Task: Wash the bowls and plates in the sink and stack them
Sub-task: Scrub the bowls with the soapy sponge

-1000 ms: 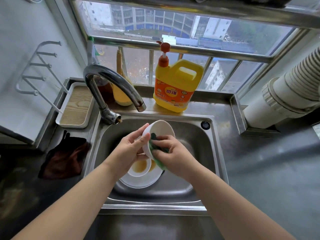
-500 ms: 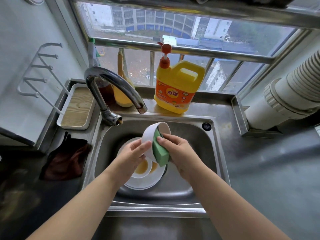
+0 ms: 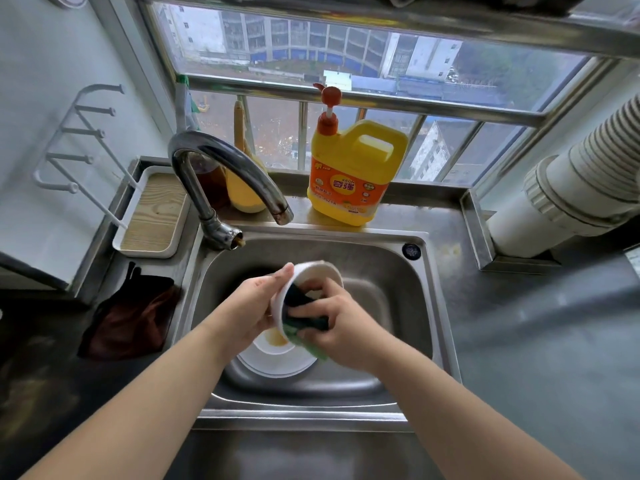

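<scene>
with the left hand (image 3: 254,306) gripping the small white ceramic bowl (image 3: 313,271) over the steel sink (image 3: 398,306), the right hand (image 3: 337,323), clutching the green scouring sponge (image 3: 304,317), should sweep firmly around the whole inside.

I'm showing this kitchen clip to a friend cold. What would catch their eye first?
Probably the bright yellow detergent jug on the ledge behind the sink. Next, over the basin, the left hand holds a white bowl while the right hand scrubs inside it with a green sponge.
</scene>
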Demonstrator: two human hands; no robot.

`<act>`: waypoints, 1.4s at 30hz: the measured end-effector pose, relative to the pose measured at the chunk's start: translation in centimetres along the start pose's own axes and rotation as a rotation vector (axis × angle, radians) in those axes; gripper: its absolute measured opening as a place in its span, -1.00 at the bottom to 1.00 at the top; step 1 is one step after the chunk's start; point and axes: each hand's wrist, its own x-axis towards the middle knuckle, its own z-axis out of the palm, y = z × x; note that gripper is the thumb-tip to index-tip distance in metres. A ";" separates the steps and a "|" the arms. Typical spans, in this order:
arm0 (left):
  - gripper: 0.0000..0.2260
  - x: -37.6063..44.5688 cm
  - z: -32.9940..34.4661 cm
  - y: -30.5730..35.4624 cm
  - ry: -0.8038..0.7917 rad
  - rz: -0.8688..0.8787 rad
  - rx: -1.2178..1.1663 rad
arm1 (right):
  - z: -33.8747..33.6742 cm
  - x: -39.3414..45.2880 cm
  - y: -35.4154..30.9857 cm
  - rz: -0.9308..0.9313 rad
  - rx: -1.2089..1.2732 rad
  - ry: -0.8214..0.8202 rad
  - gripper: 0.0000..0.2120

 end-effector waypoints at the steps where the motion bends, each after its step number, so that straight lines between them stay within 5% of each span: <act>1: -0.44 0.1 0.0 0.2 -0.005 -0.032 0.035 | 0.9 -0.2 0.2 0.003 0.006 0.030 -0.68; 5: -0.32 0.2 -0.3 0.3 0.005 -0.082 0.051 | 2.2 -0.5 -0.1 0.051 0.105 0.161 -0.64; 12: -0.63 -0.2 -0.4 -1.0 -0.054 -0.021 -0.186 | 0.4 0.0 -0.3 0.191 0.345 0.215 -0.69; 20: -0.55 -0.4 0.1 -2.1 0.027 0.088 -0.117 | 0.6 0.1 -0.5 0.337 0.666 0.226 -0.74; 34: -0.74 -0.3 -0.8 0.6 0.077 -0.020 0.096 | -1.5 -0.1 -0.7 0.018 -0.213 -0.056 -0.68; 42: -0.45 -0.2 -0.2 0.1 -0.025 0.067 0.038 | -1.2 0.2 -1.6 0.248 0.579 0.183 -0.78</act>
